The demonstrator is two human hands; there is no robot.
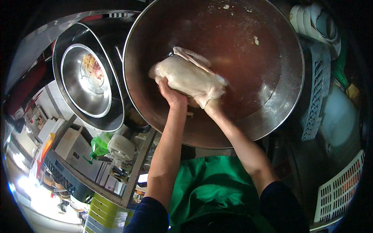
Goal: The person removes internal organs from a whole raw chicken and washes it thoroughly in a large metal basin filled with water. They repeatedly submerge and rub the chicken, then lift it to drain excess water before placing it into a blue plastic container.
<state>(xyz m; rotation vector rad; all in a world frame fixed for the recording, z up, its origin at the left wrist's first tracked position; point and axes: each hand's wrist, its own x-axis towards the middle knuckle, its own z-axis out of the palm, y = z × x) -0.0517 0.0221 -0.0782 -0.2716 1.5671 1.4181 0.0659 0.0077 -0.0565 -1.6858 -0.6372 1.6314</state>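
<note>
A whole plucked poultry carcass (186,74), pale and likely a duck, is held over a large round metal basin (271,122). Reddish-brown liquid with pale floating scraps fills much of this basin. My left hand (174,94) grips the underside of the bird near its left end, thumb pressed against the skin. A folded wing lies along the carcass's far side. My right hand (213,107) disappears at the wrist into the opening at the bird's right end, so its fingers are hidden.
Left of the basin, a steel bowl (68,84) holding yellowish and pink scraps (93,66) sits inside a larger metal vessel (119,112). A green plastic bottle (99,147) is below them. Stacked white bowls (316,24), a grey plastic crate (316,93) and a white slotted basket (339,189) stand right.
</note>
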